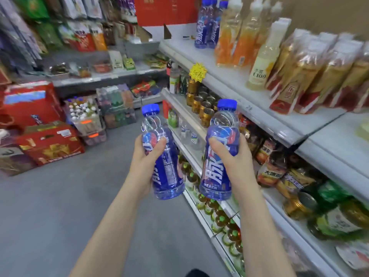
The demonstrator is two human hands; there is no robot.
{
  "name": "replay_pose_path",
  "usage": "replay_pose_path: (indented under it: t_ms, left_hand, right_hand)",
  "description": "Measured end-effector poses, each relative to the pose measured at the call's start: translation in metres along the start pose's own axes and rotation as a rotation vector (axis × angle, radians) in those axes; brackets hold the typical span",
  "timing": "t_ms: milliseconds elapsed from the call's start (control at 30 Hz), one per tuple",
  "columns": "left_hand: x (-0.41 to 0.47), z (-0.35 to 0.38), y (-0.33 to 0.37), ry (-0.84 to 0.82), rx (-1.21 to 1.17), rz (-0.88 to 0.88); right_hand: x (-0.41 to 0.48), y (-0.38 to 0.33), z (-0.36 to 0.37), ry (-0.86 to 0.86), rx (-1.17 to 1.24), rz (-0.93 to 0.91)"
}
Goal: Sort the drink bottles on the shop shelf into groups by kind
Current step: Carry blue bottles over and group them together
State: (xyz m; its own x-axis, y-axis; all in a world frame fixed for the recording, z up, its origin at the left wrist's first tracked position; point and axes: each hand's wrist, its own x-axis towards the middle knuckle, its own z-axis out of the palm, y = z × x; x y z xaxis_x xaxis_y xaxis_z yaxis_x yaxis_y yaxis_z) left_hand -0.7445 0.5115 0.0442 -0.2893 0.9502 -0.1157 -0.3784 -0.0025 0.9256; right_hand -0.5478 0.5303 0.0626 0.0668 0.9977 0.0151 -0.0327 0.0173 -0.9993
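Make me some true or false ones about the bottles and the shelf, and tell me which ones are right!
1. The left hand and the right hand each hold one bottle. True.
2. The left bottle and the right bottle have red caps. False: both caps are blue.
3. More blue bottles with the same kind of label stand at the far end of the top shelf. True.
4. The gold cans stand on the floor. False: they stand on a shelf just under the top shelf.
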Motion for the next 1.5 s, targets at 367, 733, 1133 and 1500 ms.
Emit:
replay_pose_path:
  t_ms: [367,733,1133,1500]
  left_hand:
    - [0.192,-0.015,0.039,-0.080,-0.009,0.081]
    - [0.405,0.028,0.093,-0.189,-0.049,0.135]
    - [0.600,0.066,0.124,-0.532,-0.095,0.086]
    - [0.715,0.076,0.145,-0.688,-0.083,0.020]
  right_hand:
    - [0.174,-0.008,0.095,0.045,-0.013,-0.100]
    - [0.368,-0.045,0.155,0.119,0.064,-0.163]
    - [0.542,-0.094,0.189,0.558,-0.299,-0.499]
    - [0.657,-0.078,0.194,0.828,-0.710,-0.297]
